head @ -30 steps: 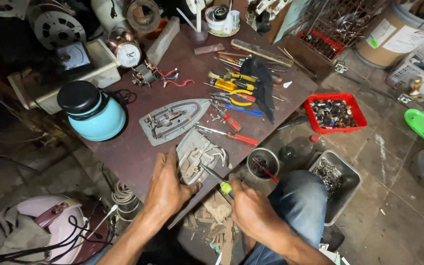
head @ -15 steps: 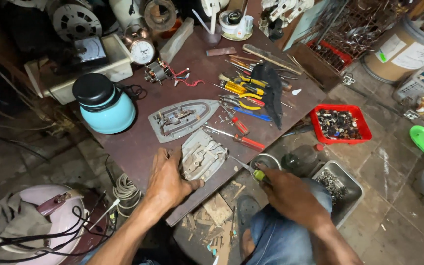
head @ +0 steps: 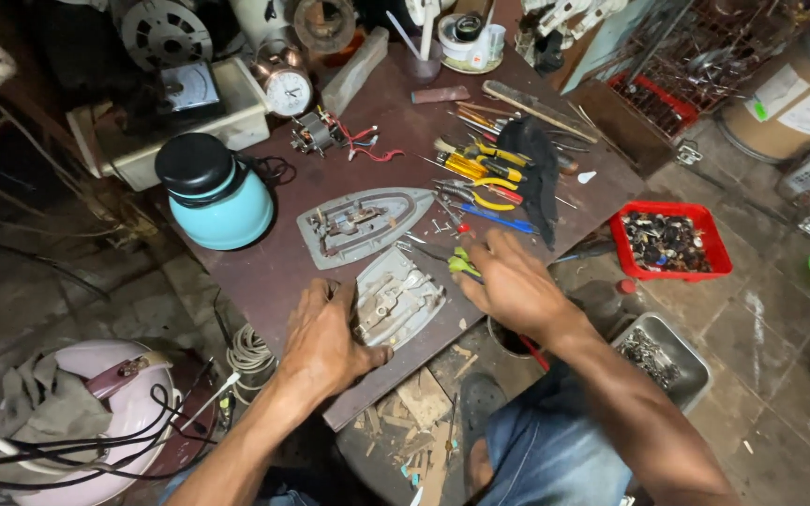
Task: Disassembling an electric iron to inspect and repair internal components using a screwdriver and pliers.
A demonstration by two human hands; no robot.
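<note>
Your left hand (head: 325,342) clamps the grey iron part (head: 397,298) flat by its near edge; it looks like rigid metal with sharp rims, so hold the sides. Right hand (head: 508,281) is closed around a green-handled screwdriver (head: 442,258), tip at the part. Beyond: iron soleplate (head: 367,223), teal kettle (head: 213,192), cluttered brown tabletop (head: 274,272).

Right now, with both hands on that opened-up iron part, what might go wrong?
The grey iron part lies near the table's front edge, pinned only by the left hand; a slip could send it to the floor. The right hand holds a green-handled screwdriver whose tip could skid toward the left hand's fingers. Tiny screws lying loose nearby could get knocked off and lost.
</note>
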